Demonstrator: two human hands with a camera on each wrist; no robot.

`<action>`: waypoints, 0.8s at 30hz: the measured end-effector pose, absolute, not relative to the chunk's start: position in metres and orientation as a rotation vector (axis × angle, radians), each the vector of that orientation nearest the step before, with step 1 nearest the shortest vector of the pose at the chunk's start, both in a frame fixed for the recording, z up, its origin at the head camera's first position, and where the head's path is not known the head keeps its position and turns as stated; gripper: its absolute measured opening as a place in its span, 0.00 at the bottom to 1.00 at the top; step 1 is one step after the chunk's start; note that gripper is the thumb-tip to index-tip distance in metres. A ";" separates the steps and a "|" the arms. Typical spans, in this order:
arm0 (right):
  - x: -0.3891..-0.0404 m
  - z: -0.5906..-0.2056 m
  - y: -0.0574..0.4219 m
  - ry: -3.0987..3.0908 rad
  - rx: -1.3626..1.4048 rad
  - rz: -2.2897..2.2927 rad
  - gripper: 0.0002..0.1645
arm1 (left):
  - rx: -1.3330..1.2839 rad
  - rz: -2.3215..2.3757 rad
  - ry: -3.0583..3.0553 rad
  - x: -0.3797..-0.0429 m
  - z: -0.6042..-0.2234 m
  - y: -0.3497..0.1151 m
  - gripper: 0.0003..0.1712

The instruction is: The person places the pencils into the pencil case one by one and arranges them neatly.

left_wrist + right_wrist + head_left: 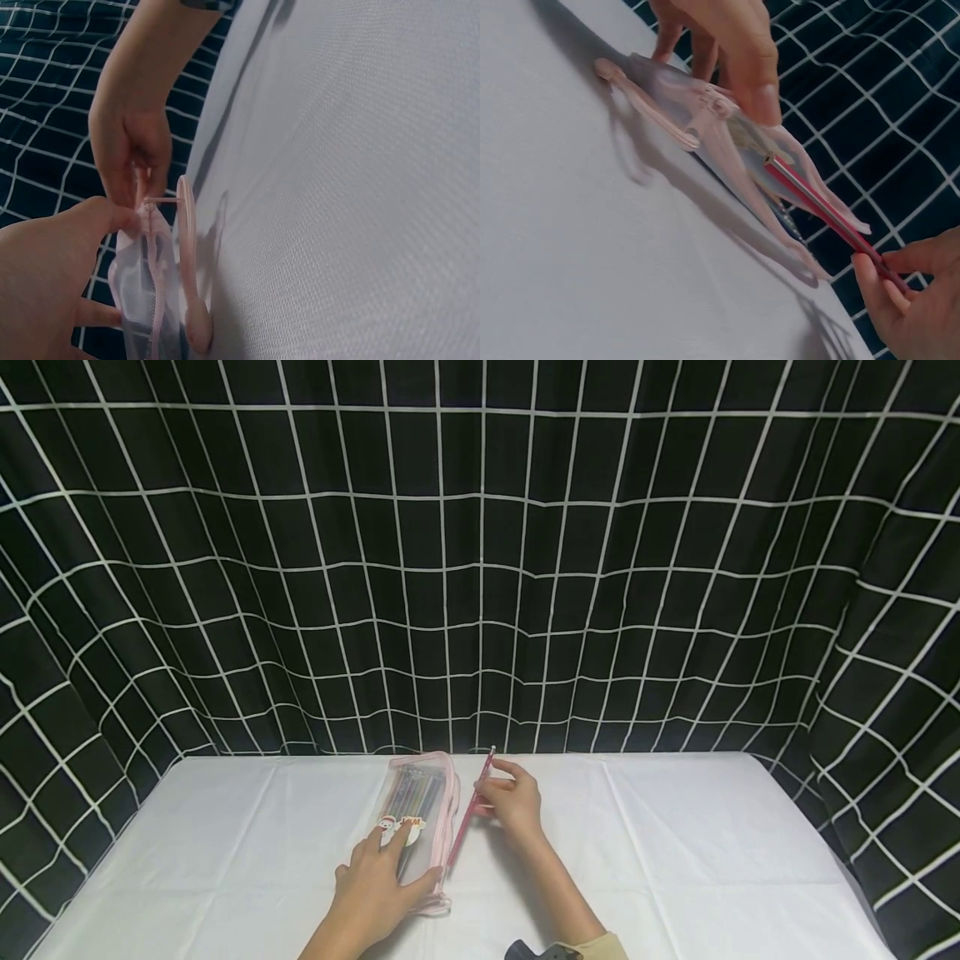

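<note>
A clear pencil case with pink zip edging lies on the white table, several pencils visible inside it. On its near part is my left hand, fingers spread over the printed face and thumb at the zipped side; the left wrist view shows the thumb gripping the case's edge. My right hand pinches a red pencil near its far end, just right of the case. In the right wrist view, the red pencil's flat, unsharpened end overlaps the case's open zip side; whether it touches the case I cannot tell.
A white cloth with fold creases covers the table. Behind and at both sides hangs a black curtain with a white grid. A pink strap loop hangs from the case's zip end.
</note>
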State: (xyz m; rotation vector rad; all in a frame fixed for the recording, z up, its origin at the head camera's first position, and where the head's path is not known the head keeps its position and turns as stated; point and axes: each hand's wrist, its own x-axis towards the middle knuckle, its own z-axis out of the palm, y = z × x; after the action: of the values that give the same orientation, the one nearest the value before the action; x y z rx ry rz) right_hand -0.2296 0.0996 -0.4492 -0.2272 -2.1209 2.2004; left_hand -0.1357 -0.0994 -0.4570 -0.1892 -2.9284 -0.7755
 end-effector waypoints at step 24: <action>-0.215 -0.459 0.070 -2.123 -0.206 2.229 0.36 | -0.185 -0.775 -2.934 -0.136 -0.456 -0.100 0.47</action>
State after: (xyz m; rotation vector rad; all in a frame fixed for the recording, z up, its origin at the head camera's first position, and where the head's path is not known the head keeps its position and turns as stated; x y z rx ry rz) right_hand -0.2146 0.0705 -0.4595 -0.2057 -2.1233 2.2286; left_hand -0.1359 -0.0998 -0.4558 -0.1853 -2.9336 -0.7746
